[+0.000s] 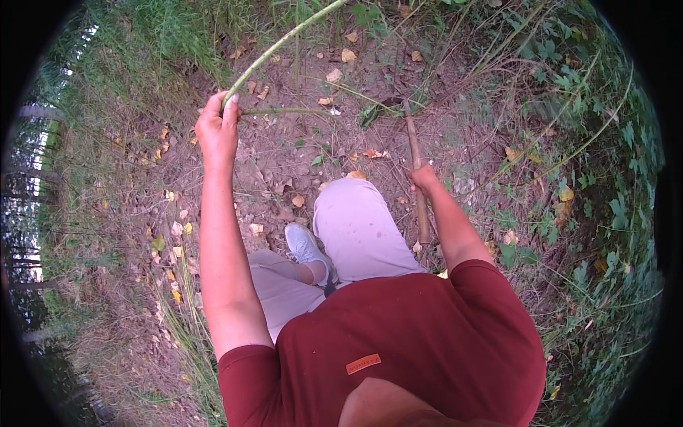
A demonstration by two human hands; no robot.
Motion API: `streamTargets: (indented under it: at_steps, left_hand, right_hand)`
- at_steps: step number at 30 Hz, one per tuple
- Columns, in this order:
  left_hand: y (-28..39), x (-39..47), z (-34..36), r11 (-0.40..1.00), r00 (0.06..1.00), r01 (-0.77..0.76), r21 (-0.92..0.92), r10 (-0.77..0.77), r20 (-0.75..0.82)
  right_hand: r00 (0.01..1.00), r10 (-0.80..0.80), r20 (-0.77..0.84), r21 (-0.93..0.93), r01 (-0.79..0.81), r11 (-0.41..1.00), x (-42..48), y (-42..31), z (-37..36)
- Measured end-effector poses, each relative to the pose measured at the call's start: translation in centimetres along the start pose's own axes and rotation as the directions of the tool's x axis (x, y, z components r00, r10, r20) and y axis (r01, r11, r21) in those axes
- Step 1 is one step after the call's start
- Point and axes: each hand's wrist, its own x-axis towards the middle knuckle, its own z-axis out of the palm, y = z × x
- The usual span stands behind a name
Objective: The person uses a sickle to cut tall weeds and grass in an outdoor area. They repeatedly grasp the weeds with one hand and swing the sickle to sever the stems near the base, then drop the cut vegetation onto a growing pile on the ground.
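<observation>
My left hand (217,128) is closed around a thick green plant stem (283,40), which arches up and to the right out of the picture. A thinner green stalk (288,111) runs rightward from beside that hand. Over the ground to the right, my right hand (423,179) grips the wooden handle (412,139) of a hand tool. The handle points away from me, its butt near my knee. At its far end a dark metal head lies among leaves and stems; its exact shape cannot be made out.
Bare soil (272,176) with dry fallen leaves lies before my bent knee (357,224) and my grey shoe (304,243). Leafy vines (619,213) and long stems crowd the right side. Tall green grass (171,42) stands at upper left, and cut-looking stalks (187,331) lie at lower left.
</observation>
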Motion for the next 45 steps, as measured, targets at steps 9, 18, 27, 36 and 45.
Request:
streamTargets:
  at_steps: [9, 18, 27, 36, 45]
  left_hand:
    - [-1.0, -0.4, -1.2, 0.999, 1.0, -0.011, 0.041, 0.01, 0.024]
    - [-0.9, 0.5, -0.1, 1.0, 1.0, 0.0, 0.006, 0.0, 0.019]
    - [-0.6, 0.6, 0.6, 0.999, 0.999, -0.036, 0.001, 0.036, -0.002]
    - [0.5, -0.8, 0.3, 1.0, 1.0, -0.01, 0.001, 0.01, 0.015]
    - [0.5, -2.5, 0.5, 0.998, 0.997, -0.059, 0.021, 0.06, -0.044]
  right_hand:
    - [0.98, -0.165, -0.112, -0.617, 0.061, 0.784, -11.9, 13.6, -13.6]
    - [0.988, -0.087, -0.127, -0.477, 0.016, 0.879, -23.1, 24.8, -14.7]
    - [0.855, -0.509, -0.098, -0.308, 0.46, 0.833, -10.5, 7.0, -5.5]
    - [0.783, 0.096, 0.615, 0.386, -0.405, 0.829, -1.2, -6.4, 3.0]
    - [0.522, 0.132, 0.843, 0.334, -0.699, 0.633, 0.3, -4.1, 7.7]
